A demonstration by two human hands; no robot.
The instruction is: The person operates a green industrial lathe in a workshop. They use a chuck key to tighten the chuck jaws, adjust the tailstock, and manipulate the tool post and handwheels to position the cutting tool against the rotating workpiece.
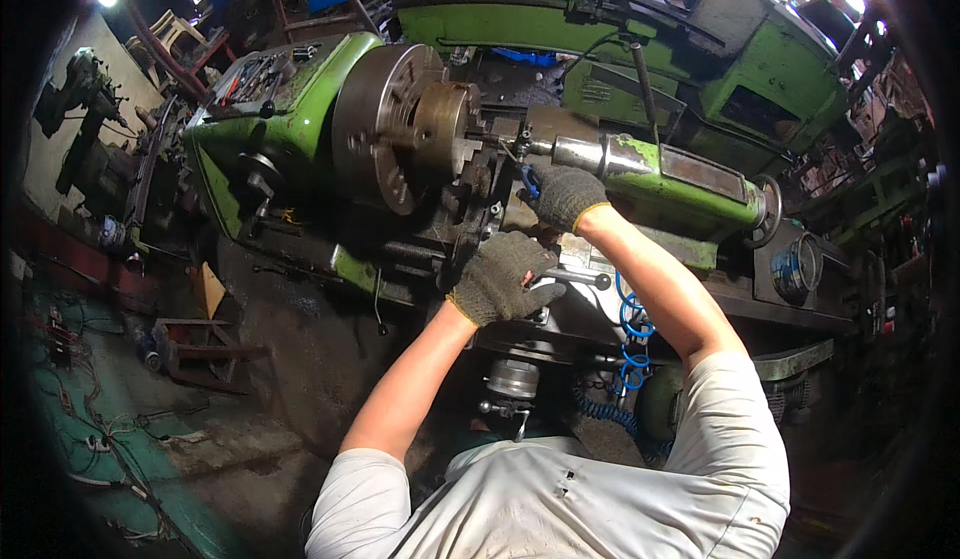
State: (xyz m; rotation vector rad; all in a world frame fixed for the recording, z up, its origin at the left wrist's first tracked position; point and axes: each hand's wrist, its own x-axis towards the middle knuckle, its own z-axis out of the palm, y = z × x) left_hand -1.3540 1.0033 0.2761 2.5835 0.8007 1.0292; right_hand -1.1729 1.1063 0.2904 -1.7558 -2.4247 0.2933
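Observation:
My right hand (568,199), in a dark grey knit glove, is closed around what looks like a blue air blow gun (530,182). Its thin nozzle points up and left, between the lathe's chuck (445,124) and the tailstock (640,164). My left hand (500,281), gloved alike, lies over the lathe's carriage beside a ball-ended lever (580,278). Its thumb stands apart from the slightly bent fingers, and I see nothing held in it. The jaws and a large round faceplate (385,129) sit left of both hands. Part of the tool post is hidden behind them.
A blue coiled hose (634,344) hangs below my right forearm. The green headstock (270,139) bears loose tools on top. At the tailstock's right end is a handwheel (768,211). Another green machine (740,69) stands behind. A metal frame (210,349) and cables lie on the floor at left.

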